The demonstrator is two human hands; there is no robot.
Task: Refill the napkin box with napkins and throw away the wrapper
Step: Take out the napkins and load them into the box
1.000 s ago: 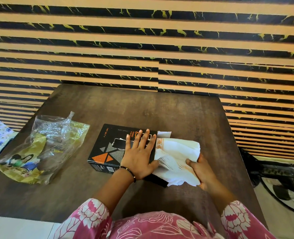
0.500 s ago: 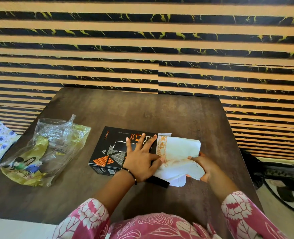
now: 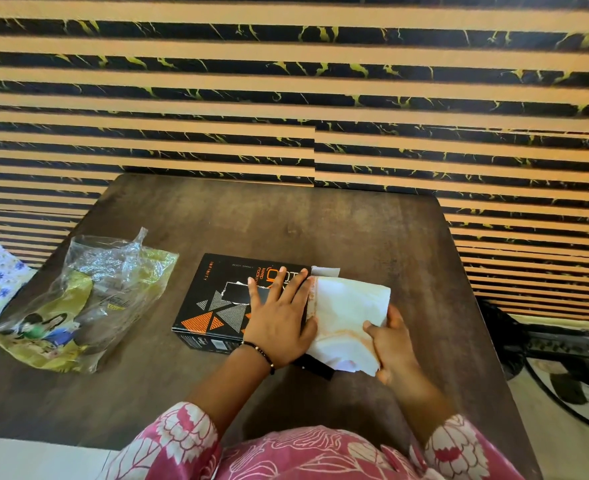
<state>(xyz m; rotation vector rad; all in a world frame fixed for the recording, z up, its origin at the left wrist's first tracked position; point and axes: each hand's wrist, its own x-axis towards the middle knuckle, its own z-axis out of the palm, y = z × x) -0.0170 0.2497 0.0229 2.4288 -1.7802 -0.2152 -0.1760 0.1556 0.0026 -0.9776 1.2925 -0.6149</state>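
Lying flat at centre frame on the dark wood surface (image 3: 355, 237): black napkin box (image 3: 217, 303), right end open. Napkins (image 3: 346, 317), white stack, sit at that open end, touching it. Left hand (image 3: 279, 320) pressed flat on box top, fingers straight. Right hand (image 3: 390, 341) grips the stack's right edge. Crumpled clear-and-yellow wrapper (image 3: 89, 303) lies left of frame, apart from box.
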